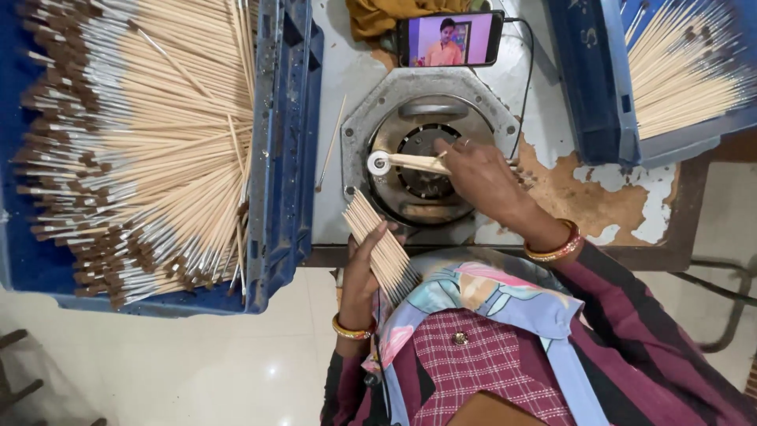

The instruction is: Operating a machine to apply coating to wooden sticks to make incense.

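Note:
My left hand grips a bundle of thin pale wooden sticks, fanned out and pointing up-left, near the table's front edge. My right hand reaches over a round metal machine plate and holds a few sticks whose ends lie against a small white roller. Both wrists wear bangles.
A big blue crate on the left holds a heap of brush sticks with metal ferrules and dark tips. A second blue crate of plain sticks sits at the top right. A phone leans behind the machine. The white table paint is peeling.

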